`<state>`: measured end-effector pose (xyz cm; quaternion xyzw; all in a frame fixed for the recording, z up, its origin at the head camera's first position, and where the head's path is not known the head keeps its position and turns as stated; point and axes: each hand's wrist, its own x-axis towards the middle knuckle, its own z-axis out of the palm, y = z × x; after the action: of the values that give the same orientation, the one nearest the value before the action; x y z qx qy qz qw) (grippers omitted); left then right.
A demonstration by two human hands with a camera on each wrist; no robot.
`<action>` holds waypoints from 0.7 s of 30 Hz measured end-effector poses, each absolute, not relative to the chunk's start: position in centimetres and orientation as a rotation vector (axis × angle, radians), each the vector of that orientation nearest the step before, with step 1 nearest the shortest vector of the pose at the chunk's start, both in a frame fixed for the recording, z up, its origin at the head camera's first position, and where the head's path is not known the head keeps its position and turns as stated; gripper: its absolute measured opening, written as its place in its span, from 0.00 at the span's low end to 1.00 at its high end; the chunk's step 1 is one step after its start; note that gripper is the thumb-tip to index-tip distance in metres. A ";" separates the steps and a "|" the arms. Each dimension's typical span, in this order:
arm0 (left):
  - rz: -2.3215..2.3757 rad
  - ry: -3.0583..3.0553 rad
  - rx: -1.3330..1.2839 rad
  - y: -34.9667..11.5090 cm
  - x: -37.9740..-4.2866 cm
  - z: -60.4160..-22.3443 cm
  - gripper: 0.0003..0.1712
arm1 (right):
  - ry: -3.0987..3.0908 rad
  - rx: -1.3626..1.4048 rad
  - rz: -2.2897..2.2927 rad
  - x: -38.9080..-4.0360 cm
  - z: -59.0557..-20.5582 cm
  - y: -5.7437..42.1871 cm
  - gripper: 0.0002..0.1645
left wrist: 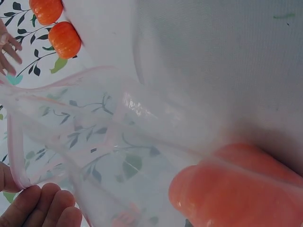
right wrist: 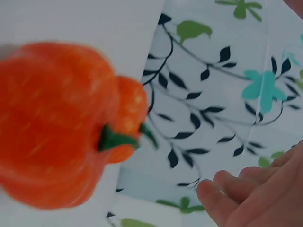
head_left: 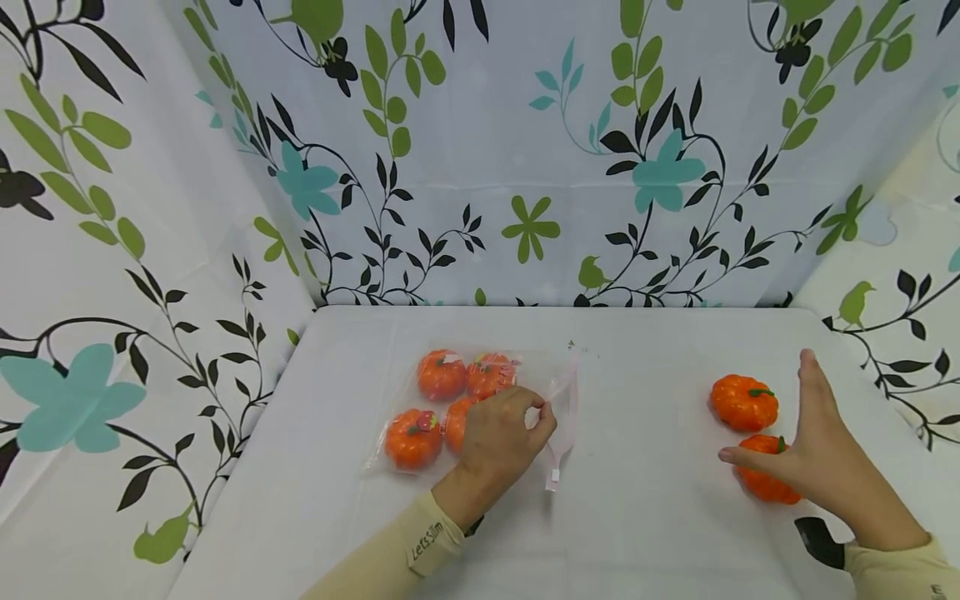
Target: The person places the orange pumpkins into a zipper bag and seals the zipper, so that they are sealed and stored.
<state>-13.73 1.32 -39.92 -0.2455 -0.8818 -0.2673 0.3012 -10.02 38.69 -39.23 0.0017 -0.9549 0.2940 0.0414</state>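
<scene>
A clear zip bag (head_left: 564,375) with a pinkish edge lies left of the table's middle, several small orange pumpkins (head_left: 414,439) inside it. My left hand (head_left: 504,433) pinches the rim of the bag's mouth between thumb and fingers (left wrist: 40,205); in the left wrist view the mouth gapes. To the right sit two loose orange pumpkins with green stems, the farther one (head_left: 742,402) and the nearer one (head_left: 768,483). Over the nearer one hovers my right hand (head_left: 840,458), thumb and fingers spread wide, holding nothing. That hand partly covers the nearer pumpkin.
The white table (head_left: 637,517) has its far edge against a curtain (head_left: 480,150) printed with leaves, birds and flowers. Similar cloth hangs at left and right. Part of a black strap (head_left: 819,542) shows at my right wrist.
</scene>
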 end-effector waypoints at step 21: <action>-0.691 -2.345 -0.646 1.6 -13.6 -40.2 0.05 | -3.328 -0.441 0.767 -8.1 -43.6 41.9 0.78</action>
<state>-13.64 1.55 -40.22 -0.2436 -0.8842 -0.2604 0.3018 -8.08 41.91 -43.56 -0.1265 -0.9555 0.2201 -0.1504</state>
